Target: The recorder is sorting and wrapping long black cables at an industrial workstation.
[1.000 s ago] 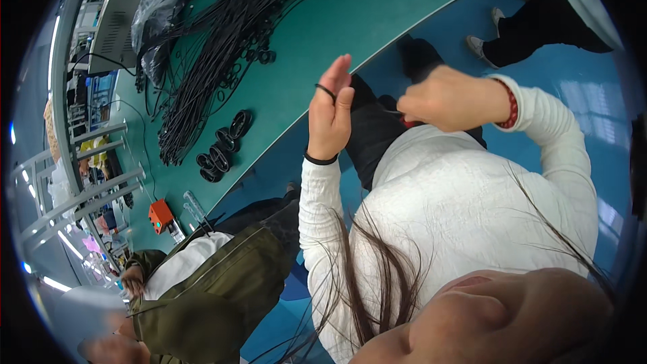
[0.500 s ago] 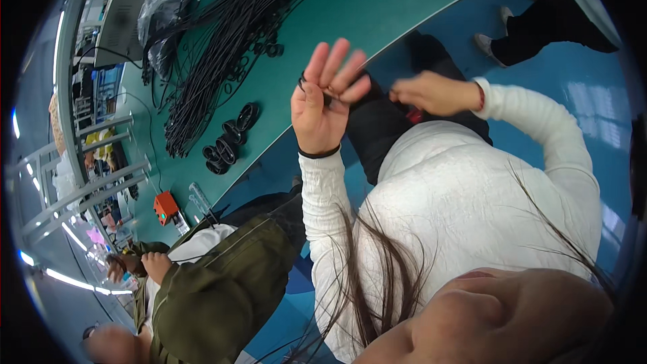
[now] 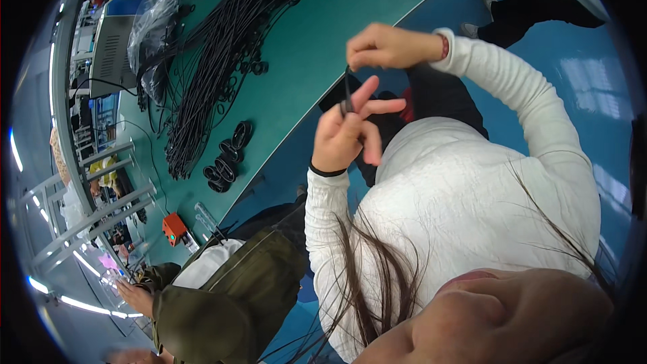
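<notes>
A short stretch of black cable (image 3: 348, 84) runs upright between my two hands, near the green table's edge. My left hand (image 3: 340, 138), with a black band at the wrist, has the cable's lower part against its fingers; two fingers stick out and the thumb bends in. My right hand (image 3: 391, 47), wearing a red bracelet, pinches the upper end above it. Several small coiled black cables (image 3: 226, 165) lie on the table to the left. Beyond them spreads a long bundle of loose black cables (image 3: 222, 54).
The green table (image 3: 303, 47) runs diagonally past my hands. An orange box (image 3: 174, 229) and a clear plastic bag (image 3: 151, 34) rest on it. At lower left sits a co-worker in a dark green jacket (image 3: 229, 296). Another person's legs (image 3: 539, 7) show at upper right.
My right hand has moved up and left to the cable, drawing it taut above my left hand. The left hand has lowered and turned, its spread fingers partly folding.
</notes>
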Demonstrator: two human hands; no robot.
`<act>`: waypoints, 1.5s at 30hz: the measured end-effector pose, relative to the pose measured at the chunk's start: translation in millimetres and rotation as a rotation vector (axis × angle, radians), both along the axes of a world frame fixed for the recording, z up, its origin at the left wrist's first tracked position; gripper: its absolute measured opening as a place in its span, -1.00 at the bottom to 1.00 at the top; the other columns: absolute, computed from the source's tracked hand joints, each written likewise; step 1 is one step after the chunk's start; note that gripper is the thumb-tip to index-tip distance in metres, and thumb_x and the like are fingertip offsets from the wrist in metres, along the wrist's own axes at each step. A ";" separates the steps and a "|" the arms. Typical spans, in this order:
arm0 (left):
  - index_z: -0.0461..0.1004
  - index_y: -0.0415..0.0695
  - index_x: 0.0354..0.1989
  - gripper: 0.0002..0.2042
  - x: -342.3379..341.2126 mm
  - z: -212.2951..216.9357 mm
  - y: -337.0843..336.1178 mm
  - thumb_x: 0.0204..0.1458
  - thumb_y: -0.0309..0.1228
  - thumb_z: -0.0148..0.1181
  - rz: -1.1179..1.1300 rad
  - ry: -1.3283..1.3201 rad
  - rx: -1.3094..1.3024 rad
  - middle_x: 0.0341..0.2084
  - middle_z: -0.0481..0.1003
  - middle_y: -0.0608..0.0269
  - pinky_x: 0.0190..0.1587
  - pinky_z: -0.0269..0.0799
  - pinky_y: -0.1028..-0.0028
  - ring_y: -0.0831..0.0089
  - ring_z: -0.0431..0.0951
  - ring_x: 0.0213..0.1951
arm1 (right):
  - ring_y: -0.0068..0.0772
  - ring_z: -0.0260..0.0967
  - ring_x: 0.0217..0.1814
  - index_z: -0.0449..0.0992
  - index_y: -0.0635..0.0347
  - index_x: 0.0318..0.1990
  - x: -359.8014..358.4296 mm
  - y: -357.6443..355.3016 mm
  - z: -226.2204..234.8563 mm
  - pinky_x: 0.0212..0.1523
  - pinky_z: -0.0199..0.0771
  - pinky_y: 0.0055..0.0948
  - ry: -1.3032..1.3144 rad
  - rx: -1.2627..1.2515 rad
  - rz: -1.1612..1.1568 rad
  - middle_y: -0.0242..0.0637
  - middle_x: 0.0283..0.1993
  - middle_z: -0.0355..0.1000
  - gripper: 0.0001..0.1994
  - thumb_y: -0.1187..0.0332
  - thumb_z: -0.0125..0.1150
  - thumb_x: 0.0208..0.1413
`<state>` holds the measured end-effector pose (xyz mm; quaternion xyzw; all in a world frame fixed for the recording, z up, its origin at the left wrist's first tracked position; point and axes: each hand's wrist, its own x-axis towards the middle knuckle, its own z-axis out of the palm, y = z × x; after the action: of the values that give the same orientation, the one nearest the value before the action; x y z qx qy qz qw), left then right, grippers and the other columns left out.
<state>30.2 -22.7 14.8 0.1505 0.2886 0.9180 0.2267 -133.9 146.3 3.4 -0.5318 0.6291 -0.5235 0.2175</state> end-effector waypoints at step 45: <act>0.05 -0.31 0.32 -0.54 3.8 -8.5 3.3 0.31 -0.35 -0.20 0.496 0.023 -0.124 0.23 0.22 -0.18 0.03 0.48 0.40 0.00 0.37 0.17 | -0.31 0.31 -0.58 0.45 0.22 -0.40 30.7 18.9 -49.5 -0.49 0.28 -0.43 0.015 -0.048 -0.136 -0.34 -0.46 0.49 -0.86 0.39 0.07 0.18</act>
<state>33.9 -19.4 6.3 0.0711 0.3748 0.9244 0.0001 -103.2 165.2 -46.1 -0.4968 0.6527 -0.5481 0.1640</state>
